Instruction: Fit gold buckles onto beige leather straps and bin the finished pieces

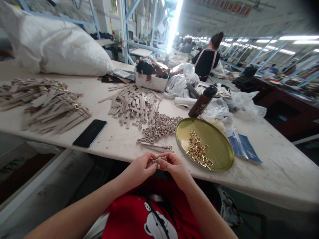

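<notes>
At the table's front edge, my left hand (142,166) and my right hand (175,166) meet with fingertips pinched on one short beige strap (157,161). A small beige band appears to go around it between the thumbs; fingers hide the rest. Just beyond my hands lie a few straps with metal buckles (159,146). Behind them spreads a heap of small beige loops (161,127), with a pile of loose flat straps (134,104) farther back. To the right, gold-coloured metal buckles (198,149) lie in a round gold tray (220,146).
Many buckled straps (54,106) are heaped at left, near a black phone (90,133). A dark bottle (203,101) stands behind the tray, and a blue booklet (244,146) lies right of it. A white sack (57,46), a filled box (151,83) and plastic bags (180,81) line the back. A person (206,59) is beyond.
</notes>
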{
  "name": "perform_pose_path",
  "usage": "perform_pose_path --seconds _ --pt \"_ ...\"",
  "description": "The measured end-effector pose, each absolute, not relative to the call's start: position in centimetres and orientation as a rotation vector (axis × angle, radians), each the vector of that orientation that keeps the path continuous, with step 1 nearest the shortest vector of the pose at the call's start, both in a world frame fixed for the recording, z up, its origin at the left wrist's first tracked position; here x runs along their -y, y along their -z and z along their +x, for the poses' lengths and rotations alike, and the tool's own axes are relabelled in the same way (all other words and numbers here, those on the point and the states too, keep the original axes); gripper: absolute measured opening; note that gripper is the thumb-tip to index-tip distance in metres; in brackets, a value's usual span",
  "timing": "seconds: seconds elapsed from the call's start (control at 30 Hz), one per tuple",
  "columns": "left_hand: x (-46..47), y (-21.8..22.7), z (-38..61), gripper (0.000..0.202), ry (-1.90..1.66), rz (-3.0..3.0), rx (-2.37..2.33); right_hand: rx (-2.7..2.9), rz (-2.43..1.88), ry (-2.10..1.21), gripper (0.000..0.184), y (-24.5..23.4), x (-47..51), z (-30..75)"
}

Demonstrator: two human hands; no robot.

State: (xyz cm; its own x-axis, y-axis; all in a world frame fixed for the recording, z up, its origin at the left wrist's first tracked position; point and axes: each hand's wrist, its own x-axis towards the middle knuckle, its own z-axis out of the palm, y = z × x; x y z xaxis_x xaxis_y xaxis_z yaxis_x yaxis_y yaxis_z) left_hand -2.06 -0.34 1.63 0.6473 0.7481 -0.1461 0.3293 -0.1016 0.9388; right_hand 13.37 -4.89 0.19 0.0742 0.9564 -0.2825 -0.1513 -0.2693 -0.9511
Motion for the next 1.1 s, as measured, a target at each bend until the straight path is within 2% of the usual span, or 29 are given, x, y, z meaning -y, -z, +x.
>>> perform_pose_path --seconds 0.17,0.3,0.43,0.57,0.73,0.83,0.97,1.1 --pt "0.3 -1.0 -2.1 0.014 -0.457 1.569 -0.853 0.863 -1.294 -1.352 0.032 0.3 5.6 13.1" --pt "0.1 -0.8 -2.0 0.013 -0.454 1.491 -0.839 0.748 -1.155 -1.412 0.043 0.3 6.0 13.0" --pt "0.1 -1.0 -1.5 0.016 -0.42 1.481 -0.791 0.705 -1.139 -1.516 0.025 0.8 6.0 13.0" --pt "-0.3 -0.7 -1.2 0.025 -0.328 1.563 -0.901 0.639 -1.098 -1.728 0.029 1.9 5.9 13.4" --pt "-1.0 0.2 -0.8 0.034 -0.234 1.624 -1.042 0.442 -1.001 -1.8 0.025 2.9 5.5 13.9" --pt "-1.3 0.6 -0.6 0.031 -0.188 1.565 -1.005 0.478 -1.015 -1.686 0.027 3.3 5.2 13.9" --pt "-1.5 0.5 -0.6 0.026 -0.175 1.395 -0.89 0.63 -1.251 -1.295 0.031 4.1 4.9 13.8" --pt "-1.4 0.3 -0.4 0.036 -0.171 1.393 -0.893 0.882 -1.471 -1.068 0.023 4.6 5.3 14.0"
